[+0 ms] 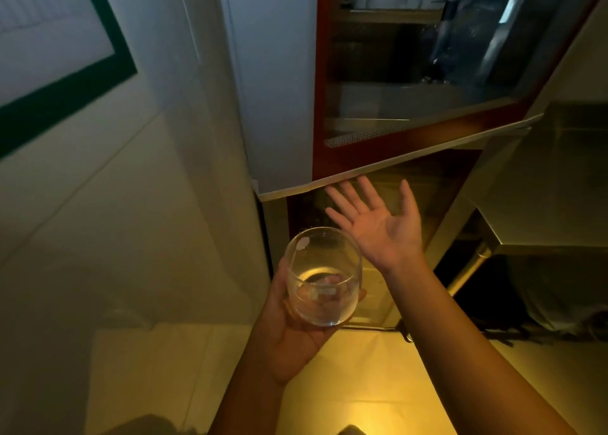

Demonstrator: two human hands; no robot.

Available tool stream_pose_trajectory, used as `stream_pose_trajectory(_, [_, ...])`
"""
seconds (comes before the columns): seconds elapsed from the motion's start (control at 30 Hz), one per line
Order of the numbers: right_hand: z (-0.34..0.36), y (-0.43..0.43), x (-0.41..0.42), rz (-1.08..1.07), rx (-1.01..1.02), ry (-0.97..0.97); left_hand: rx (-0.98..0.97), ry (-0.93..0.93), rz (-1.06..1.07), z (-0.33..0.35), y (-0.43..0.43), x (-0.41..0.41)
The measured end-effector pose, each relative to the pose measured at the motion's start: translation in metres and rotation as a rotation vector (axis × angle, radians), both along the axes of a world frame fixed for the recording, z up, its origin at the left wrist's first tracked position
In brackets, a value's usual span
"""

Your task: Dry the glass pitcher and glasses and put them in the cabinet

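1. Cupped in the left hand (289, 329), the glass (324, 278) rests loosely in curled fingers; it could slip and shatter.
2. Just right, the right hand (378, 224) is spread, empty, under the cabinet door (411, 72); a swinging door could strike the glass.

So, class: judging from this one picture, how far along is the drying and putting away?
Done: the glass looks clear and empty, though dryness cannot be confirmed. In hand: the left hand cups it upright while the open right hand reaches toward the bottom edge of the glass-fronted cabinet door. Left: placing this glass inside. The pitcher and other glasses are out of view.
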State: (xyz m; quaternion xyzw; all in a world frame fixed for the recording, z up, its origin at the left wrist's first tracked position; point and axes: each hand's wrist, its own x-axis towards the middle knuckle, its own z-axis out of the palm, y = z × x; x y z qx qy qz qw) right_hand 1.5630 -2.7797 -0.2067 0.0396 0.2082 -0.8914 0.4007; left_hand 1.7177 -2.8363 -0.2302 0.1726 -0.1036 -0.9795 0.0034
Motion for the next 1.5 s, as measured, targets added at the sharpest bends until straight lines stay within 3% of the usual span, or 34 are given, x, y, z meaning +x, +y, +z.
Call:
stream_pose_trajectory(0.43, [-0.005, -0.002, 0.053, 0.108, -0.077, 0.003, -0.093, -0.045, 0.014, -0.013, 0.009, 0.050])
stream_pose_trajectory(0.83, [-0.003, 0.035, 0.079, 0.012, -0.110, -0.009, 0.023, -0.026, 0.032, -0.017, 0.012, 0.077])
stream_pose_trajectory(1.2, [-0.026, 0.084, 0.096, -0.068, -0.140, 0.055, 0.012, 0.030, 0.008, -0.011, 0.008, 0.074])
stream_pose_trajectory(1.33, [-0.032, 0.082, 0.098, 0.026, -0.085, 0.076, 0.034, 0.043, 0.026, -0.008, 0.008, 0.068])
stream_pose_trajectory(1.5, [-0.024, 0.087, 0.100, -0.059, -0.037, -0.056, -0.026, 0.068, -0.018, -0.009, 0.007, 0.062])
